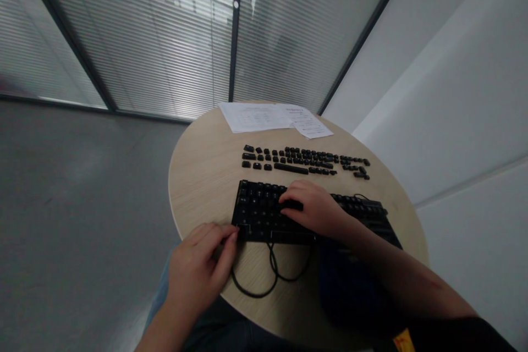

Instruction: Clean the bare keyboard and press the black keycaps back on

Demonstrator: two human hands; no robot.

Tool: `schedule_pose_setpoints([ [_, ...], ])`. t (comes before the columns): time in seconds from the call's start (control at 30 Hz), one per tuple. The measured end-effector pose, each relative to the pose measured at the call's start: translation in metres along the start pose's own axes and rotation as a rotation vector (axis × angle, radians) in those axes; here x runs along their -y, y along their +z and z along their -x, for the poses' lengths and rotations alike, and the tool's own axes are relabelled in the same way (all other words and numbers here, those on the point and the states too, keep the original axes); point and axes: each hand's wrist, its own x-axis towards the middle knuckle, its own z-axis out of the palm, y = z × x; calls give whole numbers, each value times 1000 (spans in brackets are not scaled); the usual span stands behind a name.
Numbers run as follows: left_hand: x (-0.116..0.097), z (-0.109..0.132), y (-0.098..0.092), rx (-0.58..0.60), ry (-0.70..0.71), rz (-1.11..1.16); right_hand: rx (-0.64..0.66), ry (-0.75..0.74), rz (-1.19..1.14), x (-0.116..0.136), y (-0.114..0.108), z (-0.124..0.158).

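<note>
- Head view: a black keyboard [264, 212] is seen lying on a round wooden table [198, 176], near the table's front edge.
- The left hand [200, 267] is placed at the keyboard's near left corner, its fingers loosely curled and the fingertips touching that corner; nothing is gripped in it.
- The right hand [315, 212] is laid palm down over the middle of the keyboard, fingers bent onto the keys; whether anything is pinched under it cannot be told.
- Loose black keycaps [303, 160] are set out in rows on the table just beyond the keyboard, apart from it.
- Printed paper sheets [268, 116] are seen at the table's far edge.
- A black cable [272, 275] is looped on the table in front of the keyboard.
- A dark blue object [350, 291] is seen at the near right, below the right forearm; its kind cannot be told.
</note>
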Motion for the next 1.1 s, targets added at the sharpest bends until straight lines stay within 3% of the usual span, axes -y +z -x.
schedule_pose_setpoints([
  [0.17, 0, -1, 0, 18, -10, 8, -94, -32, -105, 4, 0, 2],
  [0.27, -2, -2, 1, 7, -10, 7, -90, 0, -114, 5, 0, 3],
  [0.6, -2, -2, 0, 3, -7, 18, -126, -88, -156, 6, -1, 4],
  [0.87, -3, -3, 0, 6, -7, 19, -51, 61, -129, 2, 0, 4],
  [1.1, -2, -2, 0, 17, -18, 28, -39, -57, -11, -1, 3, 4],
])
